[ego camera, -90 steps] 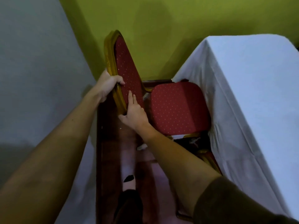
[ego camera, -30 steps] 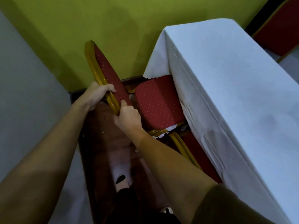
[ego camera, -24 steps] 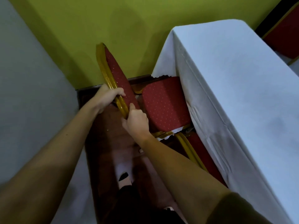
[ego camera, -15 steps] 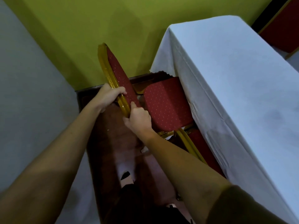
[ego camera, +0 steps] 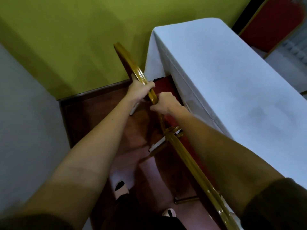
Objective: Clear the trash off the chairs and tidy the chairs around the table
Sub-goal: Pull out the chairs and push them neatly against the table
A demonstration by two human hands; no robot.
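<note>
A red padded chair with a gold frame [ego camera: 131, 63] stands against the left side of the white-clothed table [ego camera: 224, 77]; I see its backrest almost edge-on. My left hand [ego camera: 141, 89] is closed around the backrest's gold rim. My right hand [ego camera: 164, 102] grips the same rim just below it. Only a sliver of the red seat [ego camera: 167, 83] shows under the hanging tablecloth. A second gold-framed chair [ego camera: 191, 160] stands nearer to me along the same table side, partly behind my right arm. No trash is visible on the seats.
A green wall [ego camera: 83, 39] closes the far end. Another white-draped surface [ego camera: 25, 122] borders the narrow dark wooden floor [ego camera: 99, 117] on the left. One more red chair [ego camera: 269, 22] stands at the top right, beyond the table. My feet [ego camera: 121, 188] are on the floor below.
The chair has slid right, so its seat is now almost wholly under the tablecloth. Both hands kept hold of the backrest rim and moved with it.
</note>
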